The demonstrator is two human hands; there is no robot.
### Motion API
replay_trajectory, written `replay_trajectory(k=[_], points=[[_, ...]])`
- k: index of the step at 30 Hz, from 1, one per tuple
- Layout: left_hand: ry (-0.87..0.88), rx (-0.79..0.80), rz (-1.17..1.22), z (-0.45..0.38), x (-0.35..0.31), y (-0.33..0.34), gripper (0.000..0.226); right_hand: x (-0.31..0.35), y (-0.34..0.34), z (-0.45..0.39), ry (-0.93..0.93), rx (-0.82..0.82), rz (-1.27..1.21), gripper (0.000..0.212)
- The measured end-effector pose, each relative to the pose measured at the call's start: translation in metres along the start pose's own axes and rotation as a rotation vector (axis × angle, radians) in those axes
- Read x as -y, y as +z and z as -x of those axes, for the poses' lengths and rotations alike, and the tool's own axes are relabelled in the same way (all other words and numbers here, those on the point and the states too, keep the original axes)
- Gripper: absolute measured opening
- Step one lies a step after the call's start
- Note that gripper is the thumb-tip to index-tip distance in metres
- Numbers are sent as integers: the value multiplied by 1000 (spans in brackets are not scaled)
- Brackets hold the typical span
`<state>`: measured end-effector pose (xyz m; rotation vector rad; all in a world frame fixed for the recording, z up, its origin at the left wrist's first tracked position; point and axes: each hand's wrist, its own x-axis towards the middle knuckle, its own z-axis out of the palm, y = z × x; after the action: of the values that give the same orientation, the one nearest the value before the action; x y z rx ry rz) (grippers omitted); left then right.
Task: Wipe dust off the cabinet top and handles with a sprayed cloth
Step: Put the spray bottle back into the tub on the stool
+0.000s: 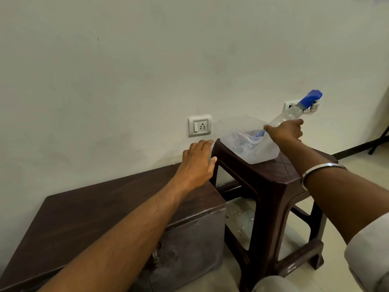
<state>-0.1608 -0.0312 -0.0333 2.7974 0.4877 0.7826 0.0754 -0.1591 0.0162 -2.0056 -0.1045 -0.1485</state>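
The right hand point(287, 131) grips a clear spray bottle point(288, 115) round its body, fingers curled about it. The bottle is tilted, its blue trigger head point(311, 99) pointing up and to the right toward the wall, its base low over a translucent plastic tub point(261, 152). The tub sits on the far part of a dark brown plastic stool point(273, 180), close to the wall. A metal bangle point(322, 168) circles the right forearm.

The left hand point(197, 161) is at the stool's far left corner, its fingers loosely bent and spread, the fingertips at the corner edge; whether they press on it or only touch it cannot be told. It holds nothing.

The cabinet point(101, 207) stands low against the wall, just left of the stool, its dark wood-grain top lying under the left forearm. Its front and side panel show a dull, smudged grey surface. A handle is partly hidden behind the left forearm on the front.

Small bits of debris point(237, 216) lie on the pale floor tiles between the stool's legs. A white wall socket point(200, 126) sits above the cabinet's far right corner, and a second socket plate point(291, 105) shows behind the bottle.
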Motion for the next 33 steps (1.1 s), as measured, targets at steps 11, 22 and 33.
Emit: replay_trajectory(k=[11,22,33], points=[[-21,4,-8,-3,11,3,55,12,-3,-12,-10,-13,-68,77],[-32,17,-41,-7,22,15,55,26,20,-10,-250,336,-223,87],[-9,21,-4,-22,17,40,55,31,24,-30,-344,225,-16,76]])
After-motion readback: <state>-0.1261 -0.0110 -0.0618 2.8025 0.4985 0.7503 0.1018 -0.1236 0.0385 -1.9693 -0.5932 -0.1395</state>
